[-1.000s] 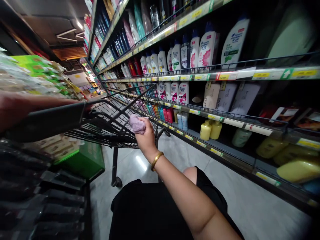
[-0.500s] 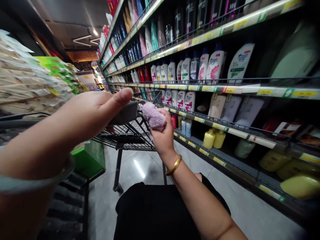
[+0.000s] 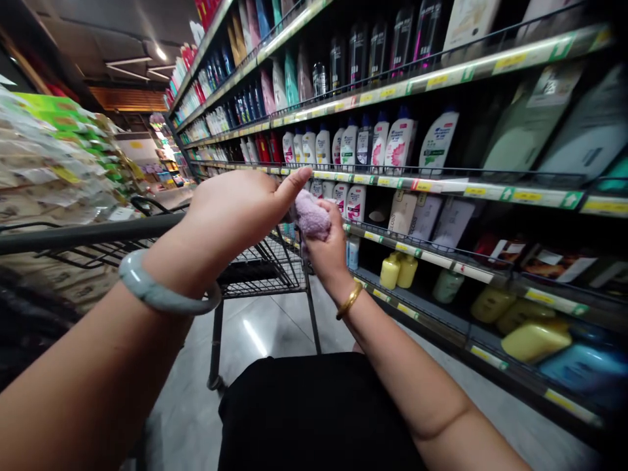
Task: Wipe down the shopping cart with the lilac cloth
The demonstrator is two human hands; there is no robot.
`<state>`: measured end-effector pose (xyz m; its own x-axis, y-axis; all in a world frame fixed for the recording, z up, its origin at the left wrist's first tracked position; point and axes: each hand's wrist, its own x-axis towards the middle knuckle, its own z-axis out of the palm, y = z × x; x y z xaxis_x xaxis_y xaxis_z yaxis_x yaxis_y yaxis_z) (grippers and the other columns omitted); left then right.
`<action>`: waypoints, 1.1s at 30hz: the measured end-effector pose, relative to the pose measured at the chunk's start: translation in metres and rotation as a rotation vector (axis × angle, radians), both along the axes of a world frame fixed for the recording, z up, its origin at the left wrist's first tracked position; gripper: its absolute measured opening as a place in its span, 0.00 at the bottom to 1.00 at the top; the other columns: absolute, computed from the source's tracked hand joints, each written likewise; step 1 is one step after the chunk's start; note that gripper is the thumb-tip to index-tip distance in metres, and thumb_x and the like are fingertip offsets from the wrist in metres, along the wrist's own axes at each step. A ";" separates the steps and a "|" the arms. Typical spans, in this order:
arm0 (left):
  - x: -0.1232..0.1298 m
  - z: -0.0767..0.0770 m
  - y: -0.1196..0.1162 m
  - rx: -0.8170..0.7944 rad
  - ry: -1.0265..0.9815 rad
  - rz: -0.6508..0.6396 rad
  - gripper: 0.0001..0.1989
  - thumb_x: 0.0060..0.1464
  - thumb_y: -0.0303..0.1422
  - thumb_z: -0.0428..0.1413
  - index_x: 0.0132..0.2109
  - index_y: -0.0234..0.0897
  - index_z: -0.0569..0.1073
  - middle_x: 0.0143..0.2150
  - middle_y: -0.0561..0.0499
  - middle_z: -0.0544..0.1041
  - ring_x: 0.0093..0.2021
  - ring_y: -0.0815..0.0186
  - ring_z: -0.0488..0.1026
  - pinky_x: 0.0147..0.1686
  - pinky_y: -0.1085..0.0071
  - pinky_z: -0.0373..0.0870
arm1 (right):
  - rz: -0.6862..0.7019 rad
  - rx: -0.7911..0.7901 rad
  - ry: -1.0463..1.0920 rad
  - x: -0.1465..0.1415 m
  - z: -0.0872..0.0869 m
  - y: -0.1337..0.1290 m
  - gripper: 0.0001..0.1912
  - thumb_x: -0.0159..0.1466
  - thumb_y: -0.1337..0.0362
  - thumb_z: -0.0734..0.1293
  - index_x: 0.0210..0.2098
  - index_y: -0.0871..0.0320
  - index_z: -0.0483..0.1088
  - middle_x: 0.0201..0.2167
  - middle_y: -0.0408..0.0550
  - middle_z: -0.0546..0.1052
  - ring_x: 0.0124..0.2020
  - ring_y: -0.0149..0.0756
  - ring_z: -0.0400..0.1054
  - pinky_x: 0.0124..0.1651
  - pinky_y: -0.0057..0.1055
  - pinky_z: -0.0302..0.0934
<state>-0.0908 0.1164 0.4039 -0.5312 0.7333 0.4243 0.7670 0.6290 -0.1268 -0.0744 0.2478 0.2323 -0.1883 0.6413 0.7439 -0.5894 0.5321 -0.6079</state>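
My right hand [image 3: 328,245], with a gold bangle at its wrist, is closed round a bunched lilac terry cloth [image 3: 313,219]. Nearer the camera is my left hand [image 3: 240,203], its back turned up and its thumb stretched toward the cloth. The other fingers of that hand are hidden beneath it, so its grip does not show. A pale jade bangle [image 3: 157,291] circles the left wrist. The dark handle [image 3: 88,233] of a shopping cart runs behind the left hand. Beyond both hands lies the cart's wire basket [image 3: 275,261].
Shelves of shampoo bottles [image 3: 400,144] line the right side, with yellow bottles [image 3: 390,270] on the low shelf. Stacked packaged goods [image 3: 34,157] stand on the left. Below the cart is a grey tiled floor [image 3: 255,327]. My black-clothed lap [image 3: 314,412] is at the bottom.
My left hand has moved right, close to the cloth, and its bangle now shows fully. The right hand keeps hold of the cloth. The view has shifted right along the shelves.
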 end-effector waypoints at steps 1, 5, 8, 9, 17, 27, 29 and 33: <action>0.000 0.000 0.000 0.023 0.027 -0.008 0.52 0.59 0.67 0.24 0.31 0.34 0.80 0.31 0.42 0.77 0.42 0.54 0.77 0.43 0.60 0.69 | 0.000 0.001 0.007 0.000 0.000 0.002 0.25 0.56 0.72 0.68 0.53 0.52 0.69 0.54 0.45 0.76 0.55 0.37 0.70 0.63 0.37 0.65; -0.006 0.000 -0.020 0.034 0.090 -0.078 0.51 0.60 0.66 0.25 0.45 0.36 0.82 0.38 0.42 0.80 0.45 0.55 0.77 0.41 0.64 0.67 | 0.034 -0.195 -0.182 -0.007 -0.028 0.012 0.24 0.54 0.70 0.69 0.51 0.54 0.69 0.49 0.46 0.78 0.49 0.37 0.72 0.59 0.38 0.67; -0.022 -0.002 -0.052 -0.030 0.140 0.015 0.53 0.56 0.70 0.24 0.52 0.41 0.82 0.41 0.43 0.81 0.43 0.52 0.77 0.37 0.66 0.64 | 0.061 -0.279 -0.229 -0.010 -0.043 0.011 0.23 0.54 0.67 0.69 0.51 0.55 0.69 0.48 0.47 0.77 0.48 0.38 0.72 0.58 0.37 0.67; -0.029 -0.004 -0.063 -0.052 0.147 0.063 0.54 0.54 0.71 0.23 0.55 0.44 0.81 0.40 0.44 0.81 0.42 0.51 0.77 0.34 0.67 0.61 | 0.061 -0.256 -0.200 -0.010 -0.041 0.008 0.24 0.55 0.66 0.69 0.51 0.54 0.69 0.49 0.47 0.77 0.48 0.37 0.72 0.58 0.37 0.67; -0.074 -0.015 -0.094 -0.140 0.225 0.210 0.65 0.45 0.72 0.13 0.58 0.39 0.78 0.36 0.40 0.78 0.37 0.49 0.74 0.29 0.67 0.49 | 0.073 -0.306 -0.167 -0.031 -0.073 0.008 0.26 0.52 0.65 0.70 0.51 0.54 0.68 0.50 0.47 0.77 0.50 0.38 0.71 0.58 0.37 0.66; -0.044 -0.020 -0.071 -0.092 0.279 0.154 0.59 0.49 0.71 0.15 0.44 0.39 0.79 0.32 0.42 0.75 0.33 0.54 0.71 0.30 0.67 0.48 | 0.072 -0.455 -0.053 -0.040 -0.097 0.011 0.29 0.52 0.64 0.68 0.54 0.52 0.65 0.50 0.45 0.76 0.49 0.35 0.72 0.58 0.36 0.66; -0.033 -0.024 -0.063 -0.056 0.301 0.123 0.54 0.52 0.70 0.19 0.39 0.38 0.78 0.32 0.42 0.76 0.32 0.54 0.72 0.29 0.67 0.47 | 0.044 -0.512 -0.029 -0.038 -0.094 0.013 0.30 0.51 0.64 0.69 0.54 0.52 0.64 0.51 0.46 0.76 0.50 0.35 0.72 0.60 0.39 0.65; -0.016 -0.031 -0.045 0.034 0.318 0.073 0.49 0.58 0.68 0.24 0.37 0.38 0.78 0.32 0.41 0.77 0.32 0.54 0.74 0.28 0.65 0.48 | 0.011 -0.550 -0.015 -0.022 -0.081 0.020 0.26 0.53 0.64 0.68 0.52 0.52 0.65 0.47 0.46 0.76 0.46 0.35 0.73 0.54 0.39 0.69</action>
